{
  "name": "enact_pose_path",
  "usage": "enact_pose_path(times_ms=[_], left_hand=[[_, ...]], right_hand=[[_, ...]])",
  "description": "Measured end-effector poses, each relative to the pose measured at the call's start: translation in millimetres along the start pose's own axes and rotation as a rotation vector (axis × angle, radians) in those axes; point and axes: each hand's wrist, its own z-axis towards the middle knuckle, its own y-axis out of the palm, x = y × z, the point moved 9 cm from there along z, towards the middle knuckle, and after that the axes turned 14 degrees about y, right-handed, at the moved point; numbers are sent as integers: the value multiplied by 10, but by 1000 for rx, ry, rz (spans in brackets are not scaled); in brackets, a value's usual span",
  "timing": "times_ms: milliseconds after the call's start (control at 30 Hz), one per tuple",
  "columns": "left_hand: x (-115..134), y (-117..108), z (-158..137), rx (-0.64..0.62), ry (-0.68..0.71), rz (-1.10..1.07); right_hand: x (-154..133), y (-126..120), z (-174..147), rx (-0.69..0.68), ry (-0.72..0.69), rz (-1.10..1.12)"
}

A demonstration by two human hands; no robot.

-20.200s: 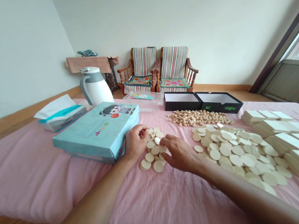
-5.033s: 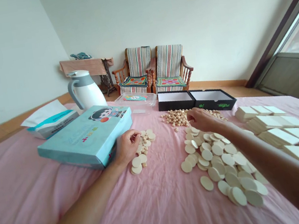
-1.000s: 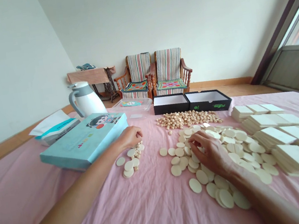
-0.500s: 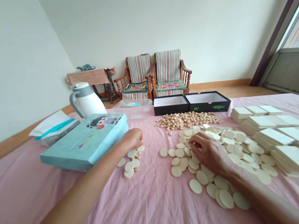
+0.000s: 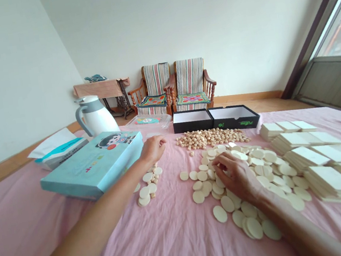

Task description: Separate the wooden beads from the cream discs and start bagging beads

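Note:
My left hand (image 5: pixel 153 148) hovers beside the blue box's right side, fingers curled together; whatever they hold, if anything, is hidden. Just below it lies a small group of round pale wooden discs (image 5: pixel 145 201) mixed with little wooden pieces (image 5: pixel 157 171). Over the big spread of pale wooden discs (image 5: pixel 255 227) is my right hand (image 5: pixel 237 176), thumb and fingers bent into a pinch at the pile's left part. Its fingertips are too unclear to show whether a disc is between them. Farther back sits a heap of small wooden pieces (image 5: pixel 212 137).
On the left stand a blue box (image 5: pixel 87 168), a tissue pack (image 5: pixel 61 150) and a white jug (image 5: pixel 96 117). Behind the heap are two open black boxes (image 5: pixel 236 123) and a clear plastic container (image 5: pixel 149 122). Stacks of pale rectangular boards (image 5: pixel 335 180) line the right of the pink cloth (image 5: pixel 186 236).
My left hand has lifted slightly away from the small disc group, its fingers now turned more to the right. My right hand stays at the pile, nearly unmoved. The view has shifted a little.

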Motion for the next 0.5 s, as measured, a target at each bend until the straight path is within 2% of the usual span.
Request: enact_pose_path(times_ms=[100,200,333,500], left_hand=[[-132,4,-240,-152,-28,44],[-170,26,-449,-250,-15,57],[-129,79,-557,-316,-14,113],[-124,145,-488,-312,-60,161]], right_hand=[[-14,17,-4,-11,-8,-5],[-30,43,-9,-28,-10,-11],[-41,62,-13,-40,-6,-19],[-24,38,-9,-29,8,-28]])
